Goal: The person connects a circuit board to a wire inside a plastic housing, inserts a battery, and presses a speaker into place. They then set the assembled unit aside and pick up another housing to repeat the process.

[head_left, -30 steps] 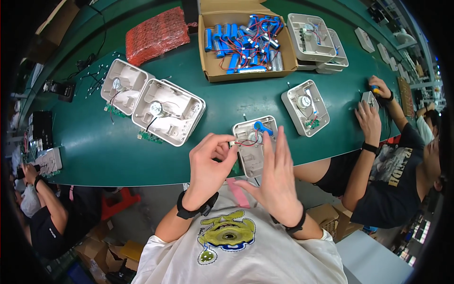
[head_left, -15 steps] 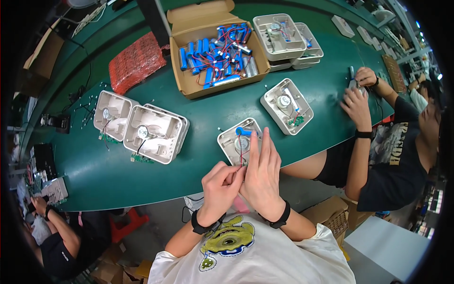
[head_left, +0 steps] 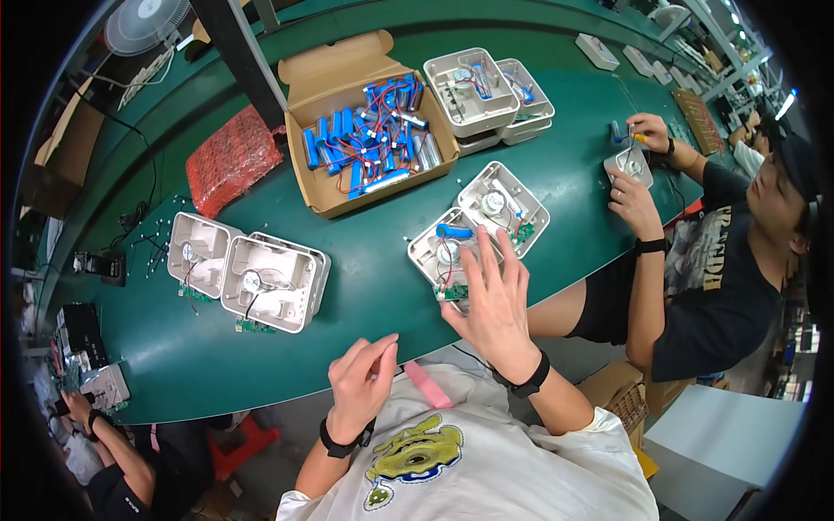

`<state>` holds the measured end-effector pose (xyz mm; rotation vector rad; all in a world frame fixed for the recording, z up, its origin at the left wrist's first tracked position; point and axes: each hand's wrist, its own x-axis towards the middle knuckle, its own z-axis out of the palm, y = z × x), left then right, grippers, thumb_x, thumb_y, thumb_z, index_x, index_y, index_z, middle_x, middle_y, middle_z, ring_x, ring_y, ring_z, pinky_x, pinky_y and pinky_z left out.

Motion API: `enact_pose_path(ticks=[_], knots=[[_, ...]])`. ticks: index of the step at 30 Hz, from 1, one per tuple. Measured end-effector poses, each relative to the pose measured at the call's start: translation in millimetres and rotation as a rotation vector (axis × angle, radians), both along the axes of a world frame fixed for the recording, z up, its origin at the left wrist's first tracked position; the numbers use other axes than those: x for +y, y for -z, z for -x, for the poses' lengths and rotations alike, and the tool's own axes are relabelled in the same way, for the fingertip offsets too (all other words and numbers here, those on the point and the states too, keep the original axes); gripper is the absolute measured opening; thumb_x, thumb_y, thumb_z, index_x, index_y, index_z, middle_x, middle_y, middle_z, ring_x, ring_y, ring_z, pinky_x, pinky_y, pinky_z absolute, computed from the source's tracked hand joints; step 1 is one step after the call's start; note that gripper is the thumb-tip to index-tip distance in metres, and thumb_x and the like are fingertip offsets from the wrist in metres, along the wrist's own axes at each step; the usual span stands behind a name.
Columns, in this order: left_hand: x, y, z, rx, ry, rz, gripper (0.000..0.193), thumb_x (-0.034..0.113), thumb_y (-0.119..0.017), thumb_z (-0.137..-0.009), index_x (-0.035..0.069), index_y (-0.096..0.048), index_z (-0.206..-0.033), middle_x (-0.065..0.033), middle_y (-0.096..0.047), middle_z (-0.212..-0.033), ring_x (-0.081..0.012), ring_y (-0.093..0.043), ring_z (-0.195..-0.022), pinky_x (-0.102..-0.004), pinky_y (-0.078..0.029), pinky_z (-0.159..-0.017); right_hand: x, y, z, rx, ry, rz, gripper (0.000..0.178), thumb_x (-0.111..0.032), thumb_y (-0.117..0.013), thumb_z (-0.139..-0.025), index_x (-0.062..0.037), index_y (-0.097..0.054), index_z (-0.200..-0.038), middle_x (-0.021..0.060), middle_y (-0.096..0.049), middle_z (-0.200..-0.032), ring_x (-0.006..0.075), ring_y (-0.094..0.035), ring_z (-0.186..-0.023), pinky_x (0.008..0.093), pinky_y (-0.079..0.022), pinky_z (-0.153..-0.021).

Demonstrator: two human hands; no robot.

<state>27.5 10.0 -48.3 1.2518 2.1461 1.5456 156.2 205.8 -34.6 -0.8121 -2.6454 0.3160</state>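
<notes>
A cream plastic housing lies on the bench in front of me. Inside it are a blue cylindrical battery, a round speaker, red wires and a green circuit board. My right hand rests over its right side, fingers spread and thumb by its near corner, partly hiding it. A second cream housing with a speaker sits directly behind it, apparently touching. My left hand hovers off the bench's near edge, fingers curled and thumb near the index finger, nothing visible in it.
An open cardboard box holds many blue batteries with red wires. Stacked housings stand to its right, a red bubble-wrap pack to its left. Two more housings lie at left. Co-workers' hands work at right and far left.
My hands have parted: the left has drawn back from the wires, the right has spread over the housing. That housing has shifted right against the second one. The view has turned slightly.
</notes>
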Motion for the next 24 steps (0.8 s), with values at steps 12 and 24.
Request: enact_pose_path(ticks=[12, 24], knots=[[-69, -24, 77, 0.358, -0.56, -0.062, 0.012, -0.001, -0.074, -0.096, -0.001, -0.076, -0.108, -0.0074, -0.068, -0.082, -0.0113, -0.062, -0.068, -0.03, -0.046, -0.056, 61, 6, -10, -0.133, 0.257, -0.213, 0.081, -0.035, -0.085, -0.083, -0.011, -0.052, -0.153, 0.0289, -0.05, -0.15, 0.047, -0.05, -0.134, 0.0556, -0.045, -0.106], [-54, -1, 121, -0.563, -0.484, -0.005, 0.053, 0.028, -0.076, -0.101, -0.001, -0.055, -0.141, -0.0111, -0.067, -0.125, -0.0134, -0.065, -0.096, -0.027, -0.055, -0.074, -1, -52, 42, 0.187, -0.365, 0.177, 0.063, -0.017, -0.087, -0.086, 0.0007, -0.06, -0.14, 0.0188, -0.064, -0.138, 0.0388, -0.062, -0.124, 0.048, -0.051, -0.105]])
